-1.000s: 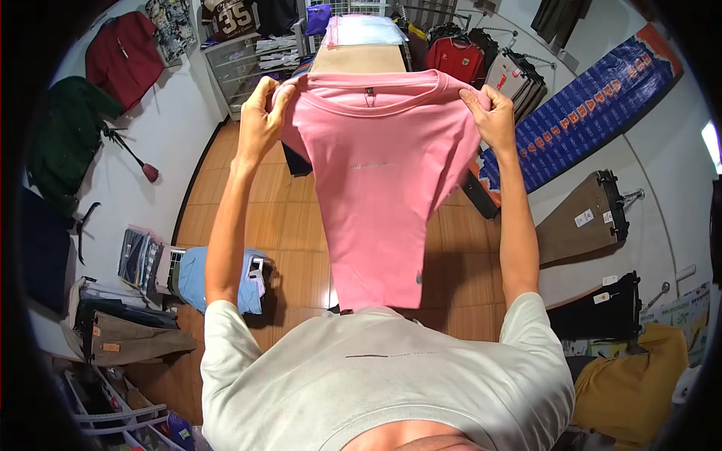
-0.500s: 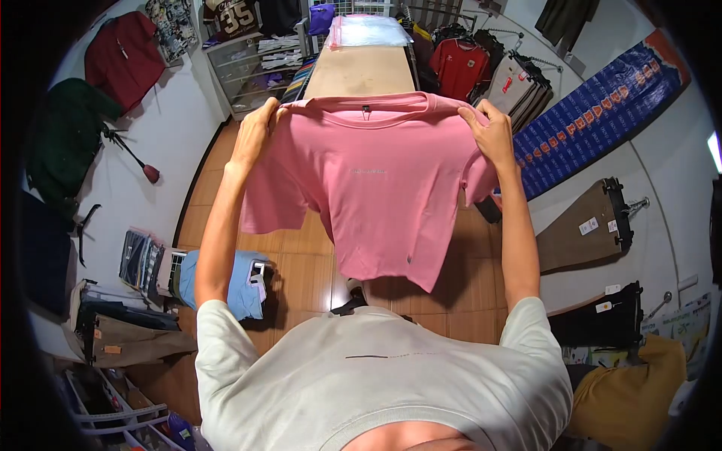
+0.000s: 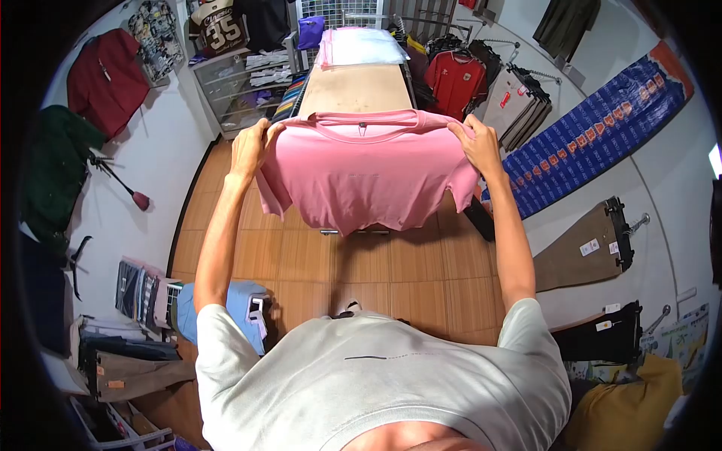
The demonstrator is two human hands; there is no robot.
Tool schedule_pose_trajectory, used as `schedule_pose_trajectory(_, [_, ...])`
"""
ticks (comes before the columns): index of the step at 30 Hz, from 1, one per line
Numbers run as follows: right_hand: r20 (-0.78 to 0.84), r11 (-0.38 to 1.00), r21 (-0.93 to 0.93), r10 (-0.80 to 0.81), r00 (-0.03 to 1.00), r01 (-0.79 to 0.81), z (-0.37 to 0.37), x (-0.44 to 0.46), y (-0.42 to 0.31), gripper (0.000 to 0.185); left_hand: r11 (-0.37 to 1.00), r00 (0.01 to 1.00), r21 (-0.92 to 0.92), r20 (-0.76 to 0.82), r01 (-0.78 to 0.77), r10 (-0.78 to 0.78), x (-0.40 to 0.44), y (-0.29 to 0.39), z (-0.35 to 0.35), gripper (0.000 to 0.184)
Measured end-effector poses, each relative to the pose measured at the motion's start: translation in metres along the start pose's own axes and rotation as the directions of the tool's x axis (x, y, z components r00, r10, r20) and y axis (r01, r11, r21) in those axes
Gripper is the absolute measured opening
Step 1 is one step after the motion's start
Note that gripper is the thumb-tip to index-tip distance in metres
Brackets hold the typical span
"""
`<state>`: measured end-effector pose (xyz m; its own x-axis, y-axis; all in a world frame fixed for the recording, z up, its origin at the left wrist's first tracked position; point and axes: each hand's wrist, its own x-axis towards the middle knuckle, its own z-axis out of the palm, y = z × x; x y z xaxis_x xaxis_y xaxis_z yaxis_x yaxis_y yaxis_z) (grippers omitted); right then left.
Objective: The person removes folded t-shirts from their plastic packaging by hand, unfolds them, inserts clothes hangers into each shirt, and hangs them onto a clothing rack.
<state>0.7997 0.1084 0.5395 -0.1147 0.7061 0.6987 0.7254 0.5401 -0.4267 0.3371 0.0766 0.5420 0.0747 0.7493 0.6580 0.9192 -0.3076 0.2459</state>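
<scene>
A pink T-shirt (image 3: 368,173) hangs stretched between my two hands, out in front of me at arm's length. My left hand (image 3: 251,150) is closed on its left shoulder, fingers pinching the fabric. At the opposite shoulder, my right hand (image 3: 478,146) grips the cloth in the same way. The neckline faces up, with a small dark tag inside the collar. The shirt's lower part swings away from me, so its hem looks short and wavy. Just beyond the collar lies the near end of a light wooden table (image 3: 353,90).
Clear plastic bags (image 3: 365,46) lie on the table's far end. A glass cabinet (image 3: 244,94) stands at back left, and a red jersey (image 3: 456,79) hangs at back right. Blue folded clothing (image 3: 226,308) sits low at left. A blue banner (image 3: 594,131) and brown trousers (image 3: 583,252) line the right wall.
The pink T-shirt's lower part has swung forward, away from me, toward the table, and it looks shorter. Both hands keep their grip and sit slightly lower in view.
</scene>
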Motion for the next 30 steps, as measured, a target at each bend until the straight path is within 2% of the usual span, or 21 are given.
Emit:
schedule_pose_trajectory(7, [0.000, 0.996, -0.027, 0.089, 0.996, -0.089, 0.028, 0.040, 0.021, 0.042, 0.999, 0.999, -0.022, 0.016, -0.050, 0.050, 0.058, -0.031, 0.025, 0.042])
schedule_pose_trajectory(9, [-0.035, 0.999, -0.018, 0.027, 0.999, -0.027, 0.041, 0.051, 0.035, 0.043, 0.995, 0.995, 0.037, 0.035, -0.092, 0.091, 0.074, -0.039, 0.033, 0.041])
schedule_pose_trajectory(14, [-0.026, 0.998, -0.014, 0.058, 0.998, -0.059, 0.065, 0.087, 0.055, 0.043, 0.993, 0.996, -0.068, 0.010, -0.092, 0.093, 0.114, -0.055, 0.060, 0.038])
schedule_pose_trajectory(16, [-0.022, 0.999, -0.004, 0.049, 0.999, -0.049, 0.078, 0.107, 0.067, 0.044, 0.998, 0.996, -0.051, 0.076, -0.049, 0.052, 0.134, -0.063, 0.069, 0.039])
schedule_pose_trajectory(19, [-0.018, 0.998, 0.008, 0.058, 0.998, -0.058, 0.104, 0.142, 0.089, 0.043, 0.995, 0.995, -0.045, 0.057, -0.086, 0.088, 0.165, -0.080, 0.090, 0.041])
schedule_pose_trajectory(21, [-0.010, 0.997, 0.022, 0.068, 0.998, -0.067, 0.121, 0.164, 0.105, 0.044, 0.998, 0.995, -0.033, 0.077, -0.056, 0.058, 0.187, -0.095, 0.109, 0.042])
schedule_pose_trajectory(24, [0.026, 0.997, -0.001, 0.080, 0.996, -0.080, 0.148, 0.197, 0.129, 0.044, 0.992, 0.991, 0.019, 0.038, -0.126, 0.126, 0.220, -0.123, 0.139, 0.042])
schedule_pose_trajectory(25, [0.022, 0.997, 0.007, 0.077, 0.997, -0.077, 0.159, 0.207, 0.139, 0.044, 0.998, 0.992, 0.022, 0.112, -0.054, 0.051, 0.228, -0.127, 0.146, 0.044])
schedule_pose_trajectory(29, [0.027, 1.000, 0.024, 0.011, 1.000, -0.012, 0.203, 0.235, 0.182, 0.046, 0.999, 0.988, -0.030, 0.150, -0.017, 0.022, 0.254, -0.148, 0.187, 0.044])
schedule_pose_trajectory(30, [0.092, 0.997, 0.022, 0.068, 0.993, -0.070, 0.213, 0.240, 0.192, 0.046, 1.000, 0.982, 0.002, 0.187, 0.011, -0.011, 0.258, -0.152, 0.196, 0.044])
